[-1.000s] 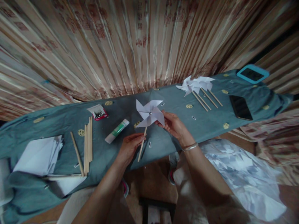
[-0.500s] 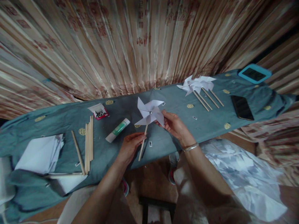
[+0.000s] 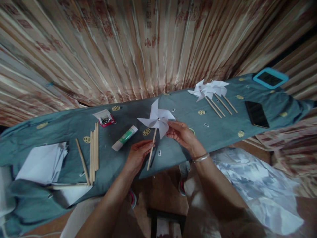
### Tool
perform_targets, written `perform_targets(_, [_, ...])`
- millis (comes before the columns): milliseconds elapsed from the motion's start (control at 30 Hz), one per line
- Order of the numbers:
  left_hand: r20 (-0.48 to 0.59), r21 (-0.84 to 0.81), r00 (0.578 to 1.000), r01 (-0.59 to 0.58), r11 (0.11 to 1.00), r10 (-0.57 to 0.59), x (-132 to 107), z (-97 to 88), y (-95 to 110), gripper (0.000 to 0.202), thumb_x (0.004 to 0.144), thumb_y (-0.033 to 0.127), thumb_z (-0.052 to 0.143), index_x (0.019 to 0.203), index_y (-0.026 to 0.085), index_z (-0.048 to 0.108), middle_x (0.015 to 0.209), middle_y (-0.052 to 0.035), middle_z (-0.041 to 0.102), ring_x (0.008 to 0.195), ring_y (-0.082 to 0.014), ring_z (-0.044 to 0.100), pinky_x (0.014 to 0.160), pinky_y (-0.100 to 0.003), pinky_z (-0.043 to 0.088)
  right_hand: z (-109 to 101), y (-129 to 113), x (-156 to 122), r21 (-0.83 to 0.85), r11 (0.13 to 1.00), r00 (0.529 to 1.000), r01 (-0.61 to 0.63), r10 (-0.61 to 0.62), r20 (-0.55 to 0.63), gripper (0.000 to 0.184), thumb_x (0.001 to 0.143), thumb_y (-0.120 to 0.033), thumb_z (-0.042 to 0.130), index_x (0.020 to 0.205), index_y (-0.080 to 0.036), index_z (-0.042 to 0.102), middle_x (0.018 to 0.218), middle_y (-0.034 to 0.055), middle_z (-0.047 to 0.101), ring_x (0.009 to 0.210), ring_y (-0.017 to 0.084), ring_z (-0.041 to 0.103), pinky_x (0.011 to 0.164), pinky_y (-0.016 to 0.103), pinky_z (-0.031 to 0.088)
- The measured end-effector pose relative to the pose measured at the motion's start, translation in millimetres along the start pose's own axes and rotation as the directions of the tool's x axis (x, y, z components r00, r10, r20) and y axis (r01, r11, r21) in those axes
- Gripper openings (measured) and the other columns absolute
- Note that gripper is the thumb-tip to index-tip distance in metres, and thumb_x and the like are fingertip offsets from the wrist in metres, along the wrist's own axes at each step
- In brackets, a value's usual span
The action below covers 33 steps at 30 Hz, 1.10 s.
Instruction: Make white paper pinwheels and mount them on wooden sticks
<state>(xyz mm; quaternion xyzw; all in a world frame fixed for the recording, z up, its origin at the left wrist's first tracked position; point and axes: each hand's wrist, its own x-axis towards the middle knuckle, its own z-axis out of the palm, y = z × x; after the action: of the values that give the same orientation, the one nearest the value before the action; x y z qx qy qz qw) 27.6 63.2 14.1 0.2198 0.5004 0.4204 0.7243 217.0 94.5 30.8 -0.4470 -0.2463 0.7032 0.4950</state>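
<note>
A white paper pinwheel (image 3: 156,122) with a shiny pin at its centre tilts over the middle of the cloth. Its wooden stick (image 3: 152,150) is pinched between the thumb and fingers of my left hand (image 3: 139,154). From the right side, my right hand (image 3: 182,134) has its thumb and curled fingers on the edge of a blade. The hidden fingertips behind the paper cannot be made out. Left of the pinwheel lies a glue stick (image 3: 125,138) with a green label, and beyond it a small open box (image 3: 106,119) of metal pins.
Wooden sticks (image 3: 92,157) and a stack of white paper (image 3: 41,163) lie at the left. Several finished pinwheels (image 3: 206,92) rest at the back right, near a phone (image 3: 257,114) and a blue-framed device (image 3: 270,78). A plastic bag (image 3: 257,185) is below the table edge.
The pinwheel's blades have turned clockwise on the stick. My right hand has shifted slightly left along with the blade. My left hand stays almost still.
</note>
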Motion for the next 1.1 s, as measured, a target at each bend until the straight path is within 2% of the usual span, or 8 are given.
perform_targets(267, [-0.013,0.005,1.0,0.005,1.0,-0.005,-1,0.9,0,0.042,0.036,0.033,0.096,0.069,0.014,0.078,0.066,-0.0031,0.073,0.06,-0.0073,0.061,0.061,-0.016,0.047,2,4,-1,-0.03,0.999,1.0,-0.012,0.013,0.025,0.028,0.064,-0.037,0.087,0.072,-0.016,0.07,0.062,-0.0003,0.072,0.055,0.01,0.07,0.049,0.014,0.054])
perform_targets(433, [0.001,0.007,1.0,-0.013,1.0,0.013,0,1.0,0,0.04,0.038,0.032,0.095,0.07,0.015,0.078,0.066,-0.0035,0.073,0.06,-0.0079,0.06,0.059,-0.017,0.046,4,7,-2,-0.038,0.999,0.998,-0.009,0.011,0.063,0.036,0.058,-0.044,0.09,0.071,-0.015,0.071,0.065,0.0014,0.075,0.056,0.009,0.07,0.05,0.013,0.054])
perform_targets(700, [-0.007,0.009,0.999,-0.031,0.999,0.031,2,-1.2,-3,0.036,0.043,0.029,0.094,0.07,0.013,0.077,0.066,-0.004,0.072,0.059,-0.009,0.06,0.059,-0.019,0.046,6,12,-6,-0.09,0.996,0.988,-0.02,0.033,0.151,0.035,0.067,-0.046,0.084,0.074,-0.014,0.073,0.077,0.0082,0.078,0.06,0.01,0.071,0.052,0.015,0.054])
perform_targets(800, [-0.007,-0.028,1.0,-0.025,0.999,0.025,1,-1.0,-1,0.036,0.042,0.028,0.094,0.069,0.013,0.077,0.066,-0.0037,0.072,0.061,-0.0092,0.061,0.061,-0.02,0.047,4,9,-9,-0.145,0.989,0.974,-0.023,0.055,0.218,0.04,0.068,-0.051,0.082,0.077,-0.013,0.076,0.072,0.0077,0.077,0.056,0.009,0.068,0.049,0.015,0.052])
perform_targets(900, [-0.002,-0.05,1.0,-0.011,0.999,0.011,1,-0.7,2,0.038,0.041,0.029,0.095,0.07,0.013,0.077,0.064,-0.0025,0.071,0.06,-0.0079,0.06,0.061,-0.018,0.047,-2,1,-13,-0.157,0.988,0.966,0.005,0.035,0.257,0.041,0.066,-0.054,0.083,0.07,-0.014,0.075,0.06,0.0033,0.072,0.046,0.006,0.059,0.043,0.015,0.045])
perform_targets(967, [-0.005,-0.053,1.0,0.001,0.999,-0.001,1,-0.7,3,0.038,0.04,0.029,0.095,0.071,0.013,0.077,0.064,-0.0021,0.071,0.06,-0.0076,0.06,0.061,-0.018,0.047,-7,-7,-13,-0.11,0.992,0.979,0.057,-0.034,0.202,0.038,0.061,-0.051,0.086,0.062,-0.016,0.072,0.053,-0.0004,0.066,0.043,0.005,0.052,0.038,0.015,0.038])
perform_targets(1033, [-0.016,-0.058,1.0,0.005,0.998,-0.006,1,-0.7,4,0.037,0.04,0.027,0.094,0.07,0.013,0.077,0.066,-0.0026,0.071,0.061,-0.0082,0.061,0.061,-0.019,0.047,-13,-13,-9,-0.039,0.989,0.988,0.144,-0.141,0.071,0.035,0.057,-0.047,0.089,0.059,-0.017,0.07,0.053,-0.0025,0.062,0.044,0.004,0.047,0.037,0.015,0.032])
perform_targets(1100, [-0.019,-0.048,1.0,0.01,0.999,-0.011,0,-0.4,4,0.035,0.041,0.026,0.093,0.069,0.013,0.077,0.066,-0.0031,0.072,0.06,-0.0087,0.061,0.061,-0.019,0.047,-19,-16,-3,-0.015,0.966,0.962,0.259,-0.26,-0.082,0.032,0.057,-0.043,0.089,0.061,-0.019,0.07,0.058,-0.0027,0.064,0.046,0.004,0.045,0.038,0.017,0.032])
